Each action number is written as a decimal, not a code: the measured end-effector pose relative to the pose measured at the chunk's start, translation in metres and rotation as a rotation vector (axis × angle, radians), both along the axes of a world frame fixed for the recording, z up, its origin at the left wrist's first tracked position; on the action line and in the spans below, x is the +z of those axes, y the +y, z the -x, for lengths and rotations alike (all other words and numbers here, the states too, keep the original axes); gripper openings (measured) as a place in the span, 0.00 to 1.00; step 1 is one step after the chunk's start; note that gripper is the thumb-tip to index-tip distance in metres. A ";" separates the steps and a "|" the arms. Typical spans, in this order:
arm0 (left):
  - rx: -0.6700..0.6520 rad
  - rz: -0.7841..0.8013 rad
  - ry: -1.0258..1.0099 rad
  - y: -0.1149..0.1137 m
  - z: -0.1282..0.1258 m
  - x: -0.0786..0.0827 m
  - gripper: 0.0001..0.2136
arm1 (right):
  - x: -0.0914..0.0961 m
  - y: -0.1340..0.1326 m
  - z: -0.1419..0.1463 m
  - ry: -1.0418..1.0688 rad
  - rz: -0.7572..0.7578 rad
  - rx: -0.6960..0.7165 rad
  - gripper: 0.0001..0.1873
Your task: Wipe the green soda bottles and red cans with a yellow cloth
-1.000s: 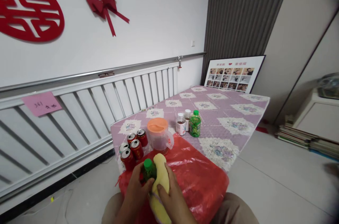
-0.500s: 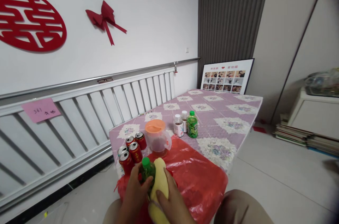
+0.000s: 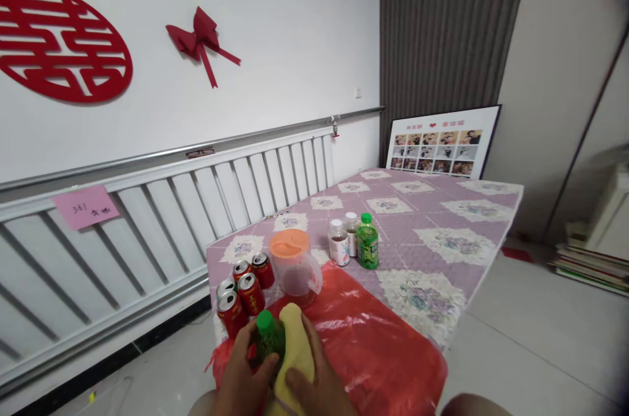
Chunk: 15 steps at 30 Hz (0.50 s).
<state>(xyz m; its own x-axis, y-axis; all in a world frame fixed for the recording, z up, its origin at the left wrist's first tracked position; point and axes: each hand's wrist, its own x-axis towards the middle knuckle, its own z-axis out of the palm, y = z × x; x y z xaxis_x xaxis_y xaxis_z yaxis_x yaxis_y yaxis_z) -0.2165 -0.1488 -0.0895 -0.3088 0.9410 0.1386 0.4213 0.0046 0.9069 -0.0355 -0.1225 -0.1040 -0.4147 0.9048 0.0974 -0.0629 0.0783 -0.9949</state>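
Note:
Over the front of the table, my left hand (image 3: pixel 243 370) is wrapped round a green plastic bottle (image 3: pixel 270 339) with a bright green cap, tilted slightly. My right hand (image 3: pixel 319 380) grips a yellow cloth (image 3: pixel 297 354), which lies against the bottle's right side and hides part of it. Beneath both hands spreads a red plastic bag (image 3: pixel 373 344). Several opened red drink cans (image 3: pixel 251 295) stand just beyond my left hand. A clear pitcher (image 3: pixel 297 277) with an orange lid is behind the bottle and cloth.
Farther back on the flowered tablecloth (image 3: pixel 393 206) stand two white-capped bottles (image 3: pixel 339 245) and another green bottle (image 3: pixel 367 245). A white radiator (image 3: pixel 196 213) runs along the left wall. A framed photo board (image 3: pixel 442 141) leans behind the table.
The head view has shifted a little, so the far bottles appear farther right and lower. Both hands keep hold of the bottle and cloth, which sit slightly lower in view.

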 end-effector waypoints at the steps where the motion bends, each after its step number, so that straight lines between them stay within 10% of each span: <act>1: -0.013 -0.008 -0.015 0.001 0.003 -0.003 0.28 | -0.001 0.002 0.001 0.014 -0.012 0.035 0.50; 15: -0.039 -0.019 -0.202 -0.001 0.009 -0.024 0.28 | -0.005 0.038 -0.010 -0.149 -0.111 0.148 0.48</act>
